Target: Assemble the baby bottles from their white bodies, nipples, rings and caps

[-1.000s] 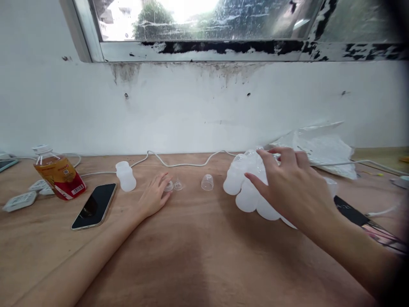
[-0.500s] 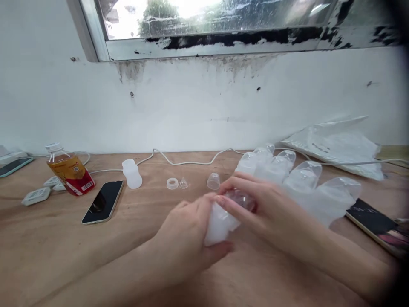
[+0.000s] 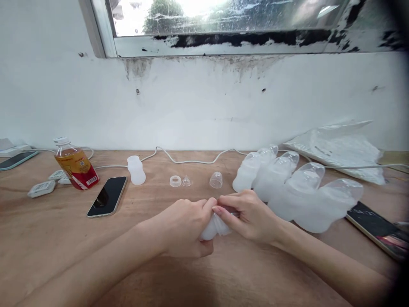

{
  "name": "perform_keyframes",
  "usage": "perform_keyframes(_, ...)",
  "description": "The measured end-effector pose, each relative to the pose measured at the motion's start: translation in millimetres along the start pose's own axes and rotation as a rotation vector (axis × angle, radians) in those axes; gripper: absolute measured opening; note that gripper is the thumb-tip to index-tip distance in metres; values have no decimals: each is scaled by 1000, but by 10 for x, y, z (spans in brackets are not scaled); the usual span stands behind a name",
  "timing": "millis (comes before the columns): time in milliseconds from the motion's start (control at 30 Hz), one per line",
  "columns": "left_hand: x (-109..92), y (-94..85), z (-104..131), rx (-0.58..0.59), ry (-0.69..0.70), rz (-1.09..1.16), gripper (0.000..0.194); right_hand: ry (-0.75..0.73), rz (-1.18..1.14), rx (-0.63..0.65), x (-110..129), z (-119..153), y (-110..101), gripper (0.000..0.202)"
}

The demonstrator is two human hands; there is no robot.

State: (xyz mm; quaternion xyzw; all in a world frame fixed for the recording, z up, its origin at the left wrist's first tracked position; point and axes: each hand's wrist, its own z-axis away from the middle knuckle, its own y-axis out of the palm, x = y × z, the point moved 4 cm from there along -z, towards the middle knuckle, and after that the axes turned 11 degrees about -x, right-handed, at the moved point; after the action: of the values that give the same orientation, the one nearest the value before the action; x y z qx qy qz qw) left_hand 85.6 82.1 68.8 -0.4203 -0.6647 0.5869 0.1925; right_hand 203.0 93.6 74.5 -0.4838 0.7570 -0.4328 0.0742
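A milky-white baby bottle (image 3: 211, 229) lies tilted between my hands above the table's near middle. My left hand (image 3: 185, 226) is wrapped around its body. My right hand (image 3: 252, 215) is closed at the bottle's top end, its thumb and fingers pinched there and hiding most of that end. Just beyond the hands are a white ring collar (image 3: 175, 181), a clear nipple (image 3: 186, 181) and a clear dome cap (image 3: 216, 180). To their left stands an open white bottle body (image 3: 136, 170).
Several capped baby bottles (image 3: 298, 194) crowd to the right, close to my right forearm. Behind them lies a plastic bag (image 3: 338, 149). A phone (image 3: 108, 197) and a drink bottle (image 3: 77, 167) are at left, another dark device (image 3: 375, 226) at right. A white cable (image 3: 194, 162) runs along the wall.
Both hands have drawn slightly nearer and lower with the bottle. My right fingers have closed in around its top, covering the clear part that showed before. The camera view has shifted slightly.
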Motion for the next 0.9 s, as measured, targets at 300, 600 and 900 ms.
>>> perform_keyframes(300, 110, -251, 144, 209, 24, 230, 38, -286, 153, -77, 77, 89, -302, 40)
perform_keyframes(600, 395, -213, 93, 222, -157, 11, 28, 72, 674, -65, -423, -359, -602, 29)
perform_keyframes(900, 220, -388, 134, 182, -120, 25, 23, 319, 874, 417, -1099, -714, -23, 18)
